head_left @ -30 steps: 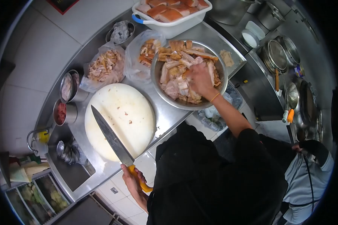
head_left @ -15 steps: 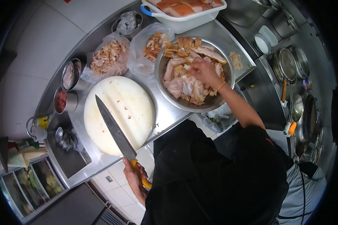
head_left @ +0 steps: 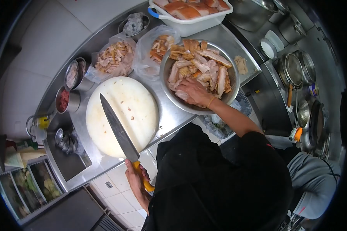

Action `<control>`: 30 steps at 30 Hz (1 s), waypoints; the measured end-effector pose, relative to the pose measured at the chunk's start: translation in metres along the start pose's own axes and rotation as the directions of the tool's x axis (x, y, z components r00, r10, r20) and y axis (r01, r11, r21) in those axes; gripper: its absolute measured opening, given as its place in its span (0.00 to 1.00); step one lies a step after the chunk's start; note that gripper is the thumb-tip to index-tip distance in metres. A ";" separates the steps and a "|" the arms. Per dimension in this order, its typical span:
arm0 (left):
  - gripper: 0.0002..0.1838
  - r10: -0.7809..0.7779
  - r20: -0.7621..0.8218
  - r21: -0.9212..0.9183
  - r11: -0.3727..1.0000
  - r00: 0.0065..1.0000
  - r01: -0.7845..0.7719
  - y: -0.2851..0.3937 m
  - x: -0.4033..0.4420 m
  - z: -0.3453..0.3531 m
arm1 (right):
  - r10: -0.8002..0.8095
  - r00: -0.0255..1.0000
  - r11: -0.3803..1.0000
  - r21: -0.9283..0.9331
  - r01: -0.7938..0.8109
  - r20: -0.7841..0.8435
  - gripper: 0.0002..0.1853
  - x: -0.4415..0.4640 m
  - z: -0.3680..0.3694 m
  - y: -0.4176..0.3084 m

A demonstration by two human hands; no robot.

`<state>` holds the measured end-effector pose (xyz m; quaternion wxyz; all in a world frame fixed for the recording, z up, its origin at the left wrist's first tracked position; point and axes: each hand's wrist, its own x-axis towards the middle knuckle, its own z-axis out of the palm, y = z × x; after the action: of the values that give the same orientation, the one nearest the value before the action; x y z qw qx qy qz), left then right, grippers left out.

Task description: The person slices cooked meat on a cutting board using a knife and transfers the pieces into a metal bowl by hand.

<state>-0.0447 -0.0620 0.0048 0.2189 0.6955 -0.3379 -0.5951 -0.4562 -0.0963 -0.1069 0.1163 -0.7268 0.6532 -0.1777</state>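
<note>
Two hands, both in use; landmark, the board (head_left: pixel 144 106).
Left hand (head_left: pixel 133 180): at the board's near edge, closed round the yellow handle (head_left: pixel 147 186) of the knife (head_left: pixel 120 133).
Knife: one, slanting across the board, tip toward its far left side; whether it touches the surface, I cannot tell.
Right hand (head_left: pixel 194 92): in the bowl (head_left: pixel 165 72), beyond the board to its right; laid on the meat (head_left: pixel 212 69), fingers partly hidden, so whether I grasp a piece I cannot tell.
Meat: many strips and chunks, heaped in the bowl.
Bags (head_left: pixel 143 64): two, beyond the board, cut pieces in each.
Handling, my judgement: pieces look slick; best to feel beneath one and pinch its thick part, left grip firm, knife well apart from my reaching arm.
</note>
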 end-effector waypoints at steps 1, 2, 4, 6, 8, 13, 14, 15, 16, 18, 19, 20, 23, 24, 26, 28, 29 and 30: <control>0.40 -0.004 -0.004 -0.005 1.000 1.000 0.004 -0.001 -0.001 -0.001 | 0.046 0.998 0.998 0.044 -0.044 -0.047 0.29 -0.006 -0.002 0.002; 0.40 -0.008 -0.008 -0.012 1.000 1.000 0.008 -0.001 -0.001 -0.002 | 0.094 0.991 0.992 0.089 -0.085 -0.092 0.27 -0.014 -0.006 0.004; 0.40 -0.019 -0.024 -0.029 0.999 1.000 0.018 -0.005 -0.003 -0.005 | 0.198 0.966 0.969 0.180 -0.167 -0.169 0.25 -0.032 -0.018 0.014; 0.40 -0.024 -0.040 -0.042 0.999 0.999 0.023 -0.008 -0.004 -0.009 | 0.319 0.918 0.929 0.271 -0.253 -0.238 0.23 -0.050 -0.036 0.026; 0.40 -0.017 -0.052 -0.038 0.999 0.999 0.015 -0.010 -0.003 -0.013 | 0.459 0.840 0.869 0.346 -0.354 -0.291 0.23 -0.061 -0.056 0.022; 0.40 -0.014 -0.021 -0.036 0.999 1.000 0.014 -0.012 0.003 -0.021 | 0.607 0.745 0.794 0.229 -0.563 -0.275 0.24 -0.064 -0.077 0.013; 0.39 -0.016 -0.015 -0.040 0.999 1.000 0.015 -0.011 0.005 -0.021 | 0.507 0.752 0.844 0.064 -0.533 -0.422 0.25 -0.059 -0.070 0.006; 0.38 -0.017 -0.008 -0.043 0.999 1.000 0.017 -0.009 0.006 -0.021 | 0.379 0.750 0.853 -0.110 -0.510 -0.542 0.26 -0.052 -0.063 0.001; 0.39 0.000 0.009 -0.030 1.000 1.000 0.001 -0.007 0.007 -0.020 | 0.362 0.776 0.881 -0.083 -0.466 -0.516 0.30 -0.045 -0.052 0.000; 0.39 0.030 0.042 -0.001 1.000 0.999 -0.030 -0.001 0.007 -0.017 | 0.291 0.875 0.954 0.052 -0.295 -0.386 0.22 -0.016 -0.030 -0.013; 0.39 0.032 0.054 0.008 0.999 0.998 -0.032 0.000 0.007 -0.016 | 0.281 0.913 0.959 0.117 -0.257 -0.296 0.18 -0.002 -0.024 -0.027; 0.39 0.036 0.065 0.015 0.999 0.997 -0.037 0.001 0.008 -0.015 | 0.259 0.919 0.965 0.037 -0.260 -0.296 0.16 0.008 -0.007 -0.029; 0.39 0.050 0.085 0.028 0.998 0.995 -0.053 0.004 0.005 -0.013 | 0.254 0.925 0.951 -0.103 -0.293 -0.282 0.12 0.028 0.040 -0.017; 0.39 0.052 0.087 0.026 0.998 0.995 -0.054 0.004 0.004 -0.014 | 0.299 0.915 0.939 -0.087 -0.332 -0.271 0.11 0.032 0.039 -0.016; 0.39 0.044 0.060 0.024 0.999 0.997 -0.045 0.001 0.002 -0.015 | 0.372 0.889 0.928 0.068 -0.367 -0.269 0.11 0.035 0.036 -0.011; 0.40 0.035 0.040 0.025 0.999 0.999 -0.036 -0.001 -0.002 -0.017 | 0.445 0.852 0.874 0.341 -0.346 -0.276 0.13 0.027 0.018 0.001; 0.40 0.021 0.031 -0.001 1.000 0.999 -0.021 -0.004 -0.002 -0.019 | 0.472 0.851 0.825 0.456 -0.335 -0.229 0.15 0.021 0.010 0.015; 0.40 0.005 0.022 -0.025 1.000 1.000 -0.004 -0.006 -0.002 -0.022 | 0.502 0.842 0.758 0.568 -0.321 -0.195 0.15 0.014 0.000 0.019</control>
<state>-0.0221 -0.0582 0.0062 0.2250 0.6854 -0.3345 -0.6064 -0.4726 -0.1128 -0.1127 0.2295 -0.4631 0.7368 -0.4358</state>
